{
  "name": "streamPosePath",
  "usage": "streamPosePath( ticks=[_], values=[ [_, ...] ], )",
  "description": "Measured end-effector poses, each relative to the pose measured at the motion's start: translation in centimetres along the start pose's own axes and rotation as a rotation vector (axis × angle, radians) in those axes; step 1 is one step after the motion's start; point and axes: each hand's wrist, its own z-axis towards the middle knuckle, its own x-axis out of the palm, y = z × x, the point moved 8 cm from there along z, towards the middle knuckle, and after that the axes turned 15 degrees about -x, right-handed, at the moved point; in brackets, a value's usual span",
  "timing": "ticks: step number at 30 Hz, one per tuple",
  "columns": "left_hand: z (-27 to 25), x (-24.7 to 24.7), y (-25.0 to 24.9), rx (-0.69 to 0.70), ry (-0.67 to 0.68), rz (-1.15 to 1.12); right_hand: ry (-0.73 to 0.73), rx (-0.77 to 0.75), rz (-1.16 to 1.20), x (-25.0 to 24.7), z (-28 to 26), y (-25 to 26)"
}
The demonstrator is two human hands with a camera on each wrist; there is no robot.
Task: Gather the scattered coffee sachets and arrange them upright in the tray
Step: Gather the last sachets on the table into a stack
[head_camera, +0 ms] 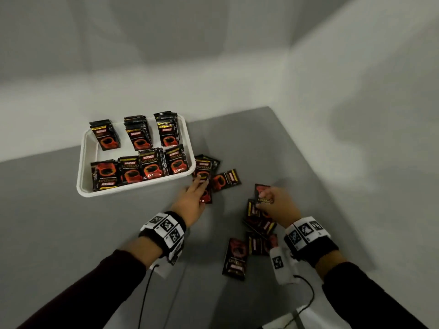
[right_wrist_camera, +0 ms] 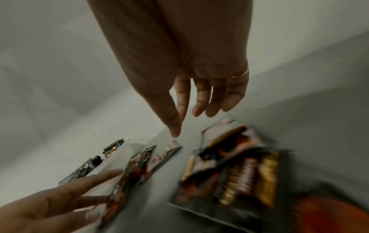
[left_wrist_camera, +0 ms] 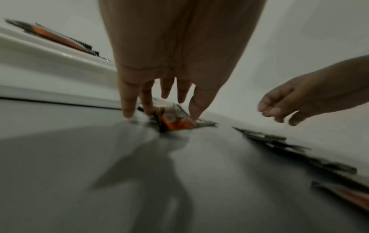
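Reaching out over the grey tabletop (head_camera: 71, 222), the left hand (head_camera: 193, 198) has its fingers (left_wrist_camera: 127, 100) stretched straight down onto a Kopiko coffee sachet (left_wrist_camera: 173, 121) lying flat just off the near right corner of the white tray (head_camera: 88, 186). Fingertips press on the packet from both sides, nothing curled round it, so it's touching rather than holding as far as I can see. Two more loose sachets (head_camera: 225, 180) lie just beyond those fingers, one overlapping the next.

The right hand (head_camera: 276, 204) hangs just above a messy pile of sachets (head_camera: 260, 224), fingers (right_wrist_camera: 201, 100) loosely bent with the thumb apart from them. The right wrist view shows nothing between thumb and fingers, and the pile is right below the fingertips, pretty blurry. One more single sachet (head_camera: 236, 257) lies flat nearer the person, behind that hand.

Inside the tray, off to the left of both hands, sachets stand upright in two rows: three bundles (head_camera: 139, 134) along the far side, and a row of four or so (head_camera: 140, 167) against the near wall.

Both wrists wear bands with black-and-white markers (head_camera: 166, 227).
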Motion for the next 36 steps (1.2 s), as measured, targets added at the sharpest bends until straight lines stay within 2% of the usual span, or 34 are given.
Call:
streamPosePath(
  ticks=[5,9,13,17,20,23,26,29,31,34,36],
  values=[
    [1.0,1.9,-0.2,-0.076,0.001,0.163,-0.126,0.091,-0.076,-0.5,-2.6,-4.6],
    [0.7,1.2,0.1,-0.151,-0.077,-0.084,-0.155,0.134,-0.070,-0.6,-1.8,-6.0],
    [0.1,1.8,1.0,-0.255,0.037,-0.288,-0.152,0.122,-0.095,-0.5,-0.5,-5.6],
    [-1.1,2.4,1.1,-0.254,0.053,-0.254,-0.093,0.151,-0.071,-0.1,0.7,-5.8],
    [-2.6,2.6,1.0,-0.220,0.026,-0.323,-0.128,0.193,0.068,-0.5,0.8,-6.3],
    [-4.0,2.3,0.9,-0.168,0.012,-0.480,-0.237,0.108,0.188,-2.4,0.4,-5.3],
    [-5.4,1.2,0.7,-0.153,0.013,-0.695,-0.258,-0.017,0.243,-4.9,-0.5,-3.3],
    [-6.8,-0.3,-0.2,-0.138,0.016,-0.979,-0.193,-0.093,0.333,-6.1,-1.8,-1.0],
    [-7.5,-1.2,-1.5,-0.098,0.010,-1.076,-0.100,-0.111,0.358,-5.8,-2.6,0.5],
    [-8.2,-2.1,-4.7,0.040,-0.003,-1.048,0.089,-0.162,0.345,-4.2,-3.5,2.9],
    [-8.7,-1.9,-6.9,0.126,0.010,-0.948,0.217,-0.276,0.270,-3.1,-4.1,5.0]
  ],
)
